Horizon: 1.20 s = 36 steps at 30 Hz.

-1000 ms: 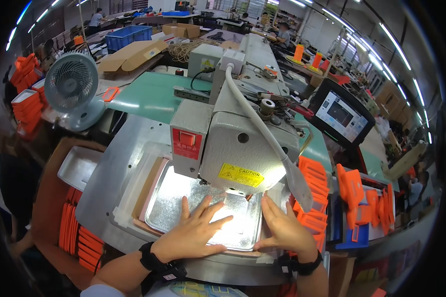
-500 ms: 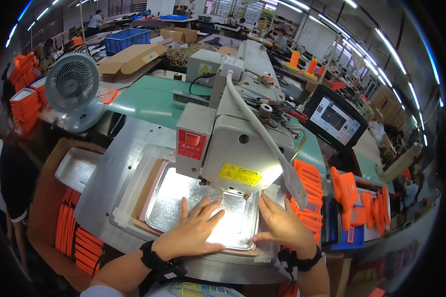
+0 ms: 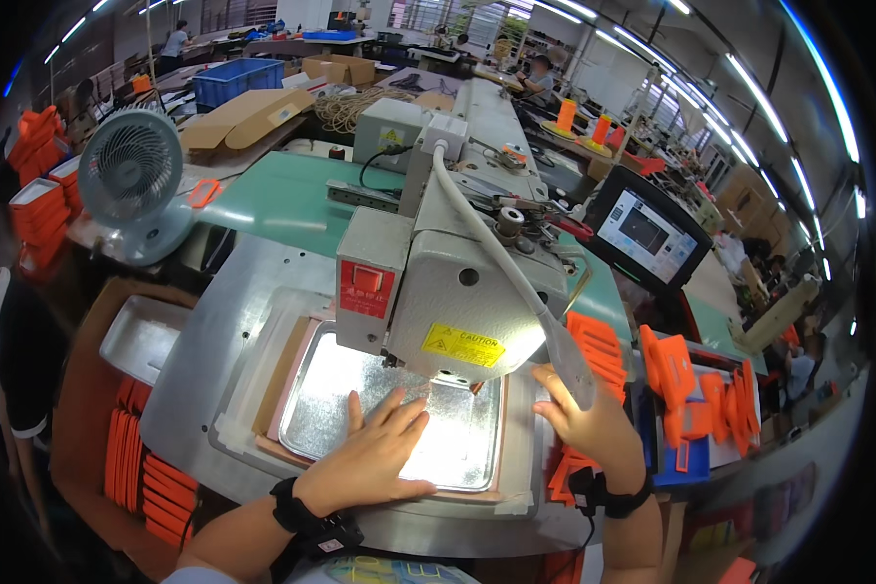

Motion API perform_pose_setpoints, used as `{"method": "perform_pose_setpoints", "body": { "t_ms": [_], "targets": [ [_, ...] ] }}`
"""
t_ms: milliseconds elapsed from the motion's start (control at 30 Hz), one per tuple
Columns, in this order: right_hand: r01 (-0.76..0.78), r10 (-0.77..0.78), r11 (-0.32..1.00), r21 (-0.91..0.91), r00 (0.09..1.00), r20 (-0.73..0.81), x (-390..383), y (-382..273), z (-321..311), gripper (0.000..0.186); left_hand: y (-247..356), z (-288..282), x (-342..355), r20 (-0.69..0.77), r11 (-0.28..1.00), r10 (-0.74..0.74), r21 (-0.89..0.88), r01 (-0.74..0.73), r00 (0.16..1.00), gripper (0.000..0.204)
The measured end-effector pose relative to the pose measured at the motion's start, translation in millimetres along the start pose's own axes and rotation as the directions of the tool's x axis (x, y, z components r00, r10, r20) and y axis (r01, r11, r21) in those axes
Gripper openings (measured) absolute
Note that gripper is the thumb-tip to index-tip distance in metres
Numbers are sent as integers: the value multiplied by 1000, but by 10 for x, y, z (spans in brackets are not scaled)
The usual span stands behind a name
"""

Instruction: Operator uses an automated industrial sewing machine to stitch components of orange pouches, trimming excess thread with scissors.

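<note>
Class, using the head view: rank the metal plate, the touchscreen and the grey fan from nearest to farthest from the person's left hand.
1. Metal plate: directly under the left hand, which lies flat on it.
2. Touchscreen: up and to the right, beyond the sewing machine.
3. Grey fan: far upper left, on the table's edge. It is not much farther than the touchscreen.

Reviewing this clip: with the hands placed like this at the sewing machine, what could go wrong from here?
1. The left hand lies flat on the shiny metal plate, fingertips close below the sewing machine head; if the machine ran, they might get caught.
2. The right hand sits at the plate's right edge beside the stacked orange pieces, and could knock them.
3. Lamp glare on the plate may hide the needle area.
</note>
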State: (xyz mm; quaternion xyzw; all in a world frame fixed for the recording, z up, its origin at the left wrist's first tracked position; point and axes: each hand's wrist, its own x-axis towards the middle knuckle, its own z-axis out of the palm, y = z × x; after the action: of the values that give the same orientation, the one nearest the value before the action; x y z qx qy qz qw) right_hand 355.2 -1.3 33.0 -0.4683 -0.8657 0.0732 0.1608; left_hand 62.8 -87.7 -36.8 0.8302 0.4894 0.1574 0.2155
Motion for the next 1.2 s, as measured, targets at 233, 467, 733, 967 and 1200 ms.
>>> {"method": "perform_pose_setpoints", "body": {
  "t_ms": [233, 467, 733, 967, 1200],
  "targets": [
    [-56, 63, 997, -54, 989, 133, 136, 28, -507, 36, -11, 14, 40, 18, 998, -16, -61, 17, 1000, 98],
    [-31, -33, 958, -287, 976, -217, 322, 457, -630, 47, -37, -1, 15, 8, 999, -9, -44, 10, 1000, 101],
    [-223, -25, 765, -604, 927, -375, 716, 760, -837, 65, -76, 55, 44, 14, 1000, 13, -20, -12, 1000, 103],
    [-197, -123, 738, -646, 901, -415, 1101, 826, -794, 66, -88, 32, 26, 13, 999, 7, -41, -7, 1000, 103],
    [-240, -80, 735, -634, 898, -432, 1182, 775, -780, 65, -58, 9, 33, 31, 999, 5, -34, -4, 1000, 100]
  ]
}}
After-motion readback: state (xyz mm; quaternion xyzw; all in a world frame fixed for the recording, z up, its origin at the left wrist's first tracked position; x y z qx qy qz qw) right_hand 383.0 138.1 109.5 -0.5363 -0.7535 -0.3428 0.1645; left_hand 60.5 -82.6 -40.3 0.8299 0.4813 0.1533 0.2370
